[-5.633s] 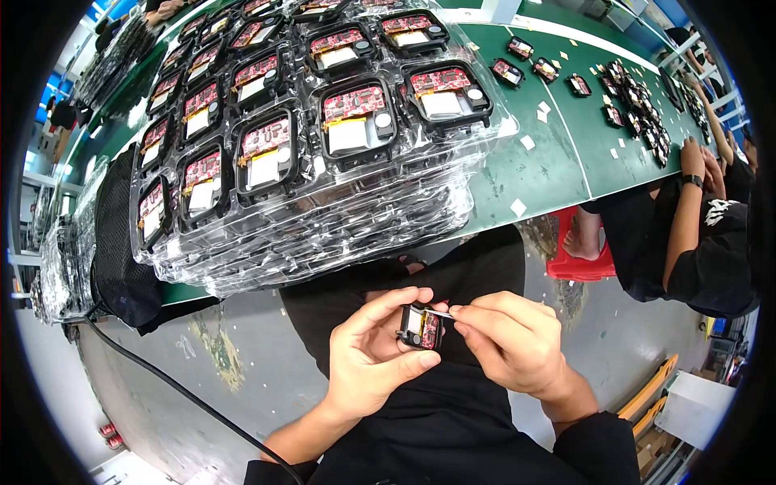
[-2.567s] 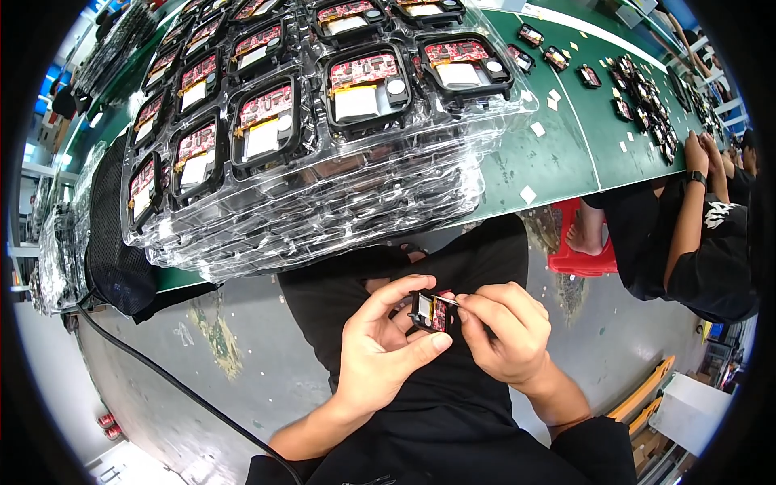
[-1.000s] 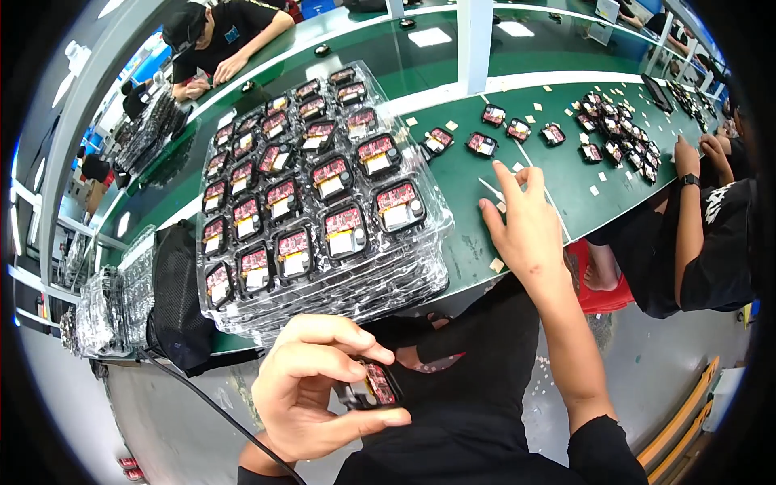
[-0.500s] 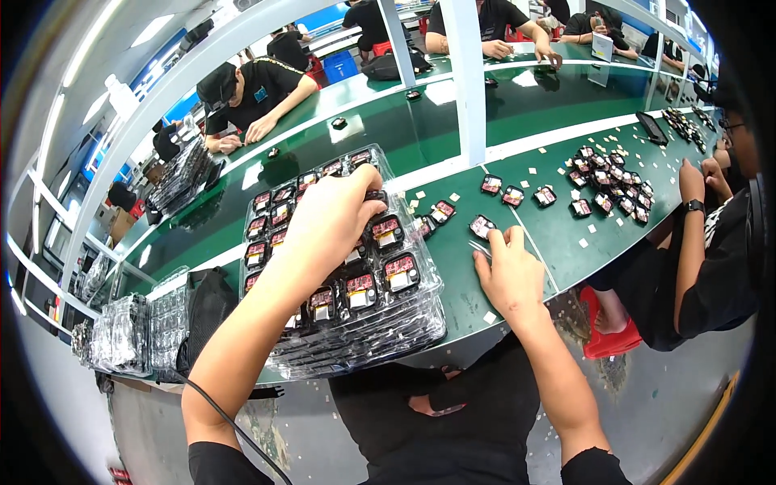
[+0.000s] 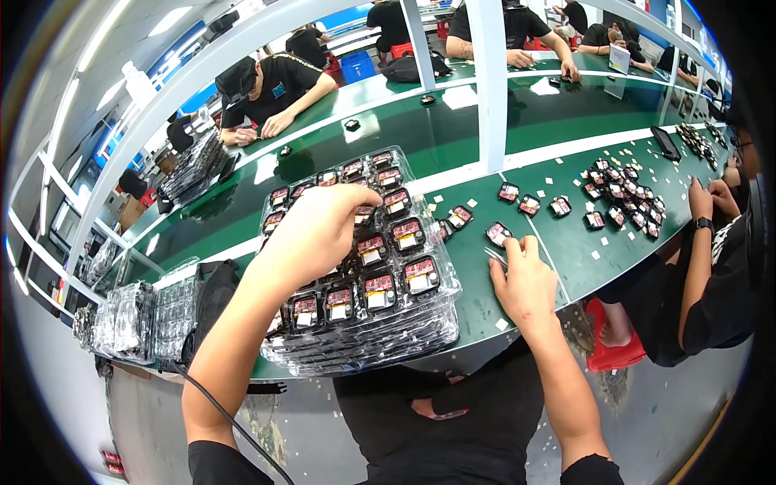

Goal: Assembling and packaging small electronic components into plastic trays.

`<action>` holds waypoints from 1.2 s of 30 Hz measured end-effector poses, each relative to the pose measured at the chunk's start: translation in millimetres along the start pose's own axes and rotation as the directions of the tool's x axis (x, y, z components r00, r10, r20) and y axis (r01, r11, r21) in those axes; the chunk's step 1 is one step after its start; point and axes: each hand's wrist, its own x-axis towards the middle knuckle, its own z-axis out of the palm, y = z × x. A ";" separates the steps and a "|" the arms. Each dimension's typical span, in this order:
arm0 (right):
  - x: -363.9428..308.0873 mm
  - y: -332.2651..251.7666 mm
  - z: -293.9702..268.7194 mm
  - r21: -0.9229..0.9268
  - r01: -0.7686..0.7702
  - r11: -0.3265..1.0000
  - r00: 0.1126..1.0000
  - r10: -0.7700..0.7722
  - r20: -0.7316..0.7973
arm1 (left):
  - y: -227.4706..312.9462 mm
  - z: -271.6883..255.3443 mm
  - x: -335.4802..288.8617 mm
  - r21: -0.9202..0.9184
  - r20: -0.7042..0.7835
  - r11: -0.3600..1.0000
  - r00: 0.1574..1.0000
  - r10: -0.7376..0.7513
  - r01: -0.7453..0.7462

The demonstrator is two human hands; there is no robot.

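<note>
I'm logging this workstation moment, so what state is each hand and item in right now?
left hand: reaching over the stacked trays, fingers curled down onto a middle pocket; whether it holds a part is hidden.
right hand: resting on the green table, fingertips at a loose module.
stack of clear trays: most visible pockets filled with small modules.
loose module: lying flat on the table.
green table: strewn with modules and small white scraps.

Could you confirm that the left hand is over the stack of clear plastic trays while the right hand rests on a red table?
Not quite: the head view shows a green table, not red. The left hand is indeed over the stack of clear plastic trays, and the right hand rests on the table.
</note>
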 end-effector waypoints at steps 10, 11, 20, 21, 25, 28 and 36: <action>-3.6 -1.3 0.1 -0.030 0.012 0.999 1.000 -0.012 0.000 | 14.5 10.5 -24.9 0.024 -0.007 1.000 1.000 0.009 -0.009; -3.8 -2.7 0.0 -0.041 0.013 0.999 1.000 -0.013 -0.004 | 13.6 12.4 -26.6 0.055 0.003 0.998 1.000 0.004 -0.004; -3.6 -10.4 1.3 0.062 0.022 0.998 0.997 -0.017 -0.079 | 85.4 -1.1 -110.2 -0.065 -0.334 0.959 0.912 0.238 -0.274; -4.2 -3.7 2.6 0.057 0.042 0.997 0.994 -0.036 -0.108 | 97.6 9.3 -137.7 -0.178 -0.334 0.935 0.912 0.236 -0.307; -7.9 7.5 1.8 0.054 0.056 0.997 0.992 -0.049 -0.114 | 135.6 62.1 -270.0 -0.583 -0.017 0.806 0.991 -0.133 0.098; -6.2 3.1 3.7 0.041 0.045 0.998 0.995 -0.041 -0.092 | 160.9 65.4 -373.2 -0.518 0.133 0.659 0.813 -0.568 0.545; -9.9 5.3 2.0 0.072 0.148 0.986 0.986 -0.142 -0.090 | 203.4 24.5 -482.3 -0.734 -0.331 0.311 0.081 -0.940 0.604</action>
